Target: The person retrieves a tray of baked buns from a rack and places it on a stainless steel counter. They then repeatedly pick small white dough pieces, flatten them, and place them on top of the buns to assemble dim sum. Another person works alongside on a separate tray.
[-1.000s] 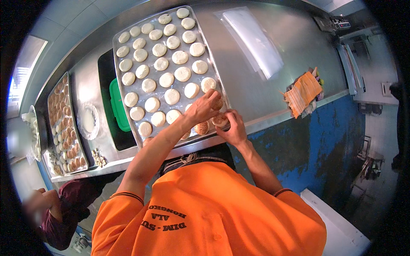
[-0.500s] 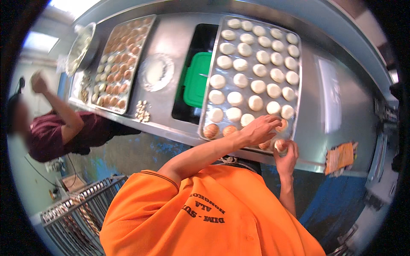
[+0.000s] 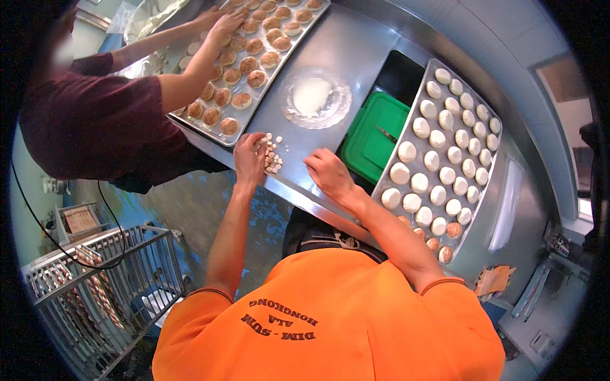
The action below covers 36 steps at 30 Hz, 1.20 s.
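At the table's front edge, my left hand has its fingers curled in against a small pile of pale dough pieces, closed on some of them. My right hand hovers over the metal table to the right of the pile, fingers drawn together; whatever they hold is too small to make out. Right of it stands a baking tray with rows of round white dough balls. Several balls at its near end have brown coated tops.
A person in a dark red shirt reaches over a second tray of brown-topped rounds at the left. Between the trays lie a clear dish of white powder and a green lid. A metal rack stands lower left.
Both my hands have left the near end of the right tray and moved left, the left one to the dough pile. My view has turned left. The other person now reaches over the left tray.
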### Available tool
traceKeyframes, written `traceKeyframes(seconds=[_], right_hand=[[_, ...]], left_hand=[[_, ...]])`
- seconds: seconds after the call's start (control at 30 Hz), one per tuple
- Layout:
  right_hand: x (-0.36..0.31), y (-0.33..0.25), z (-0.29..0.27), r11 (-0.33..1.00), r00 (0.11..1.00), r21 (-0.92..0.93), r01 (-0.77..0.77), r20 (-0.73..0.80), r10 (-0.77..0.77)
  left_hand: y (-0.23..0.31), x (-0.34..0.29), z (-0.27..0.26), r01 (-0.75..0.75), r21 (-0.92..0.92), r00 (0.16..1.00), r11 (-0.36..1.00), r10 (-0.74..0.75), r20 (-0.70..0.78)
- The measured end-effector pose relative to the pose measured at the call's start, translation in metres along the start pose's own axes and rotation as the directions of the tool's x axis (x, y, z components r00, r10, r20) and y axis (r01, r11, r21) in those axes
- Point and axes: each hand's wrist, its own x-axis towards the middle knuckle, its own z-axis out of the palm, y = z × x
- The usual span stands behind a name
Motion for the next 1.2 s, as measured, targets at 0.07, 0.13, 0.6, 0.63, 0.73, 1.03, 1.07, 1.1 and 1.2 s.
traceKeyframes(seconds=[0.07, 0.13, 0.6, 0.63, 0.73, 1.03, 1.07, 1.1, 1.2], right_hand=[[0.039, 0.003, 0.030, 0.996, 1.000, -0.084, -0.009, -0.009, 0.008], [0.060, 0.008, 0.045, 0.990, 1.000, -0.138, -0.016, 0.008, 0.017], [0.083, 0.018, 0.054, 0.950, 0.994, -0.313, 0.012, 0.103, 0.022], [0.083, 0.018, 0.047, 0.963, 0.992, -0.267, -0.032, 0.112, 0.064], [0.078, 0.028, 0.015, 0.969, 0.964, -0.037, -0.243, -0.121, 0.237], [0.087, 0.083, -0.014, 0.881, 0.936, -0.319, -0.349, -0.083, 0.341], [0.084, 0.084, -0.014, 0.877, 0.938, -0.333, -0.347, -0.101, 0.332], [0.080, 0.086, -0.015, 0.869, 0.937, -0.351, -0.349, -0.114, 0.330], [0.073, 0.088, -0.025, 0.863, 0.938, -0.369, -0.345, -0.110, 0.328]], left_hand=[[-0.013, 0.015, -0.006, -0.080, 0.068, 0.995, 0.994, 0.076, 0.065], [-0.013, 0.021, -0.001, -0.048, 0.006, 0.989, 0.999, 0.047, 0.137], [-0.002, 0.039, 0.015, -0.121, 0.079, 0.959, 0.989, 0.096, 0.266], [0.000, 0.038, 0.013, -0.115, 0.076, 0.961, 0.990, 0.091, 0.262], [0.006, 0.030, 0.004, 0.053, -0.163, 0.979, 0.985, -0.020, 0.202], [0.017, 0.004, 0.002, 0.391, -0.528, 0.910, 0.754, -0.230, 0.346], [0.020, 0.001, 0.004, 0.421, -0.531, 0.896, 0.735, -0.247, 0.368], [0.024, -0.002, 0.007, 0.450, -0.534, 0.882, 0.716, -0.263, 0.390], [0.038, -0.005, 0.011, 0.486, -0.559, 0.862, 0.672, -0.264, 0.432]])
